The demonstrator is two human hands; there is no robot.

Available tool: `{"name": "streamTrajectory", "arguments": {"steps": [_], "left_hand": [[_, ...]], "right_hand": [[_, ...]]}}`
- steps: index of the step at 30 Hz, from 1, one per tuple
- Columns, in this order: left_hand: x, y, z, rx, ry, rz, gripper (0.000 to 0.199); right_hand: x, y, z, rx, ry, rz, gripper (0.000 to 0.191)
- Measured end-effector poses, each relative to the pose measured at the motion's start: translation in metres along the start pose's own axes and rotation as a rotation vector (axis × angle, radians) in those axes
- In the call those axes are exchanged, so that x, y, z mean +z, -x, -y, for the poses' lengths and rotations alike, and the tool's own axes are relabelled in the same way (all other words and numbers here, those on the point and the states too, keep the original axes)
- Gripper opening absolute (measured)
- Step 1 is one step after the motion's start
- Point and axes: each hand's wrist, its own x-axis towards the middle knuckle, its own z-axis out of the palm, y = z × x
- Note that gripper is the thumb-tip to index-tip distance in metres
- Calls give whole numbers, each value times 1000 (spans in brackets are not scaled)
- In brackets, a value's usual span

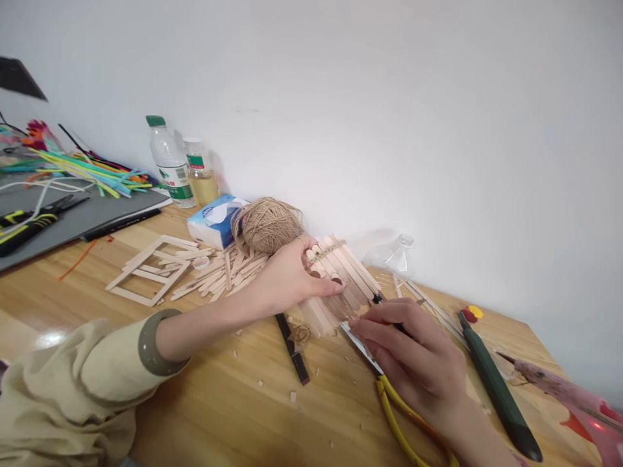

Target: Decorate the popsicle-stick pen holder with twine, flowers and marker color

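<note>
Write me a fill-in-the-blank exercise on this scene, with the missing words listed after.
1. The left hand holds a panel of flat wooden ____.
2. The slim tool in the right hand is coloured ____.
3. The cap of the taller bottle is ____.
4. The light on the pink glue gun glows ____.

Missing words: sticks; black; green; red.

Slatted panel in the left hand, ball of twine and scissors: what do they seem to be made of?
Slatted panel: pale wood, matte, apparently unvarnished; its flat strips have rounded ends.
Ball of twine: coarse plant fibre, perhaps jute; the wound tan strands look dull.
Scissors: blade likely metal, silvery with a sheen; yellow handles probably smooth plastic.
</note>
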Motion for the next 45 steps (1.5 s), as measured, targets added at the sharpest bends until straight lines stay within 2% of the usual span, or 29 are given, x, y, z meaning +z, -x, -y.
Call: {"name": "streamTrajectory", "arguments": {"steps": [3,9,12,21,28,39,45], "left_hand": [[0,0,2,32,-47,-17,42],[-2,2,6,67,-132,-90,43],[-1,4,7,69,-147,-103,44],[4,10,4,19,-127,-90,41],[4,11,4,49,-207,-99,43],[5,13,1,24,-131,-76,41],[5,12,1,22,-101,-79,39]], "right_hand": [[0,-1,2,87,-93,-12,26],[9,-1,5,364,-210,-47,17],[12,-1,6,417,-192,-88,13],[13,-1,21,257,51,-117,18],[15,0,14,19,256,-67,22],[14,2,13,-48,314,15,22],[16,1,13,-30,268,-7,18]]}}
